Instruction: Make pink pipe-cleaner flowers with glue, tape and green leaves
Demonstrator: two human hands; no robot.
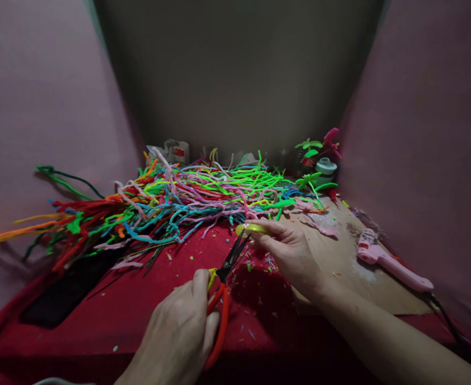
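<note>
Where the red cloth (139,305) runs up to the near edge, the left hand (179,334) is curled tight round the red handles of the scissors (224,289), thumb on top, with the dark blades angled up and to the right, slightly parted. Just beyond, the right hand (294,254) reaches in from the right and pinches a small yellow-green piece (250,229) between thumb and fingertips, right at the blade tips. Coloured snippets lie scattered over the cloth around both hands. A flat black object (67,291) lies to the left, and to the right a pink glue gun (384,261) rests on a cardboard sheet (340,262). Behind them sprawls a big tangle of pipe cleaners (187,195), neon green, pink, blue, red and orange. Farthest back, near the wall, stands a small pale pot (326,168) with green and pink stems.
</note>
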